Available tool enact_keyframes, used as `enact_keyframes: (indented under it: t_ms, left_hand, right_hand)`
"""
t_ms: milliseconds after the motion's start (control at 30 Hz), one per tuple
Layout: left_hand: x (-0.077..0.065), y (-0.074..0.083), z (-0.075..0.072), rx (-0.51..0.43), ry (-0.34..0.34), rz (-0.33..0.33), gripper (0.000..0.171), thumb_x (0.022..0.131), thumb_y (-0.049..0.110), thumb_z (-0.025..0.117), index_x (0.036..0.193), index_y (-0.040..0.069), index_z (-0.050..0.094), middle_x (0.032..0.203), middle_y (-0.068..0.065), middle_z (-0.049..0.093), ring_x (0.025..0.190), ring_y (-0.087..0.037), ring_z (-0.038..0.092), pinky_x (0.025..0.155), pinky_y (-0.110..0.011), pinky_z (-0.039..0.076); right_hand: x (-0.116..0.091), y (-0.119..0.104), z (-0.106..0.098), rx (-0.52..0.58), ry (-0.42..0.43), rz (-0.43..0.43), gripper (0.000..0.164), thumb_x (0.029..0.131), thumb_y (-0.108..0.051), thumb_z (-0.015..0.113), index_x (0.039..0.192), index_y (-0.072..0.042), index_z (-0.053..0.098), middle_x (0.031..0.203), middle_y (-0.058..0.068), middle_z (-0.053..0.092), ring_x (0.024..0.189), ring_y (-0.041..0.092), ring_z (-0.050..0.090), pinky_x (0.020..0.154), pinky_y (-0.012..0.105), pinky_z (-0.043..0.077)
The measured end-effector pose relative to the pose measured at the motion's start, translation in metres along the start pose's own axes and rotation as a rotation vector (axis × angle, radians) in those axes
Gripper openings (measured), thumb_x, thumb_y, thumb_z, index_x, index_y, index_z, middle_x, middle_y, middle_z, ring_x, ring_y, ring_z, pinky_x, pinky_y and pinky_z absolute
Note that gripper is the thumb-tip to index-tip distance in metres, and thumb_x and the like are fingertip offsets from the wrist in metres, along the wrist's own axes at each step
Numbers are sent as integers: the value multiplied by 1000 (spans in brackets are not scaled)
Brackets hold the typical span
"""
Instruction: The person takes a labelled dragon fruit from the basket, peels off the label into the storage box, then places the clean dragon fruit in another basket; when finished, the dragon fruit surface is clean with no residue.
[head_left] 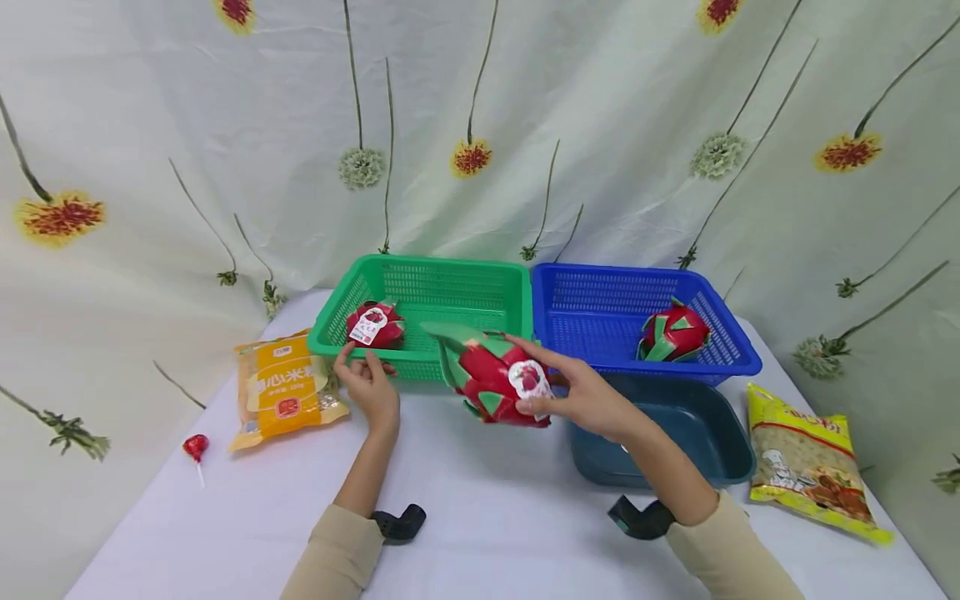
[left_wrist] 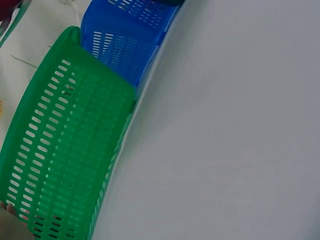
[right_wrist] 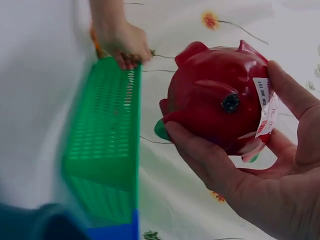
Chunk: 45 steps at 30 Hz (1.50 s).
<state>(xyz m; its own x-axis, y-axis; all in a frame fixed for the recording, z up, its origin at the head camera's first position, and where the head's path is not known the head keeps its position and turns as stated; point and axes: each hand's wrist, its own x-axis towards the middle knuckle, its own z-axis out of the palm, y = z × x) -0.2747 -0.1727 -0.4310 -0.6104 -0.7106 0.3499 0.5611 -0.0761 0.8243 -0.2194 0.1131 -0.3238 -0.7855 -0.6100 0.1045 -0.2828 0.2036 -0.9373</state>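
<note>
My right hand grips a red dragon fruit with green scales and a white label, raised in front of the baskets. In the right wrist view, fingers and thumb wrap round the dragon fruit, its dark end spot facing the camera. My left hand is at the front left rim of the green basket, fingers bent at the edge; the right wrist view shows that hand holding the rim. Just behind its fingertips, a second dragon fruit with a label lies inside the green basket.
A blue basket with another dragon fruit adjoins on the right. Before it stands a dark teal tub. A yellow bag lies far right, an orange-yellow bag and a red lollipop at left.
</note>
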Motion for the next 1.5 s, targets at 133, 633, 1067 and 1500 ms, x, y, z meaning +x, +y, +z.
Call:
enact_keyframes:
  t_ms: [133, 633, 1067, 1500]
  left_hand:
    - [3, -5, 0, 20, 3, 6, 35, 97, 9, 44, 128, 0, 32, 75, -5, 44, 55, -12, 50, 52, -19, 47]
    - [2, -10, 0, 21, -3, -9, 34, 97, 12, 45, 128, 3, 33, 76, -5, 43, 57, -12, 50, 54, -18, 47]
    - [2, -6, -3, 82, -24, -38, 35, 97, 15, 44, 128, 4, 32, 77, -5, 43, 59, -14, 50, 56, -19, 47]
    - [-16, 39, -5, 413, -500, 22, 46, 90, 13, 60, 129, 6, 38, 95, -9, 57, 81, -20, 55, 69, -23, 46]
  right_hand:
    - [-33, 17, 12, -10, -18, 61, 72, 82, -18, 71, 143, -31, 35, 132, 11, 42, 118, 33, 41, 79, 36, 52]
    - [-29, 80, 49, -240, 4, -29, 75, 77, -27, 75, 142, -30, 37, 137, 15, 37, 116, 30, 42, 85, 39, 46]
    - [-17, 102, 59, -280, 143, -137, 83, 82, -28, 70, 147, -9, 21, 146, 12, 31, 130, 28, 33, 101, 47, 33]
    - [-19, 98, 61, -121, 118, -46, 81, 85, -18, 67, 148, -24, 18, 145, 11, 32, 121, 24, 44, 92, 31, 44]
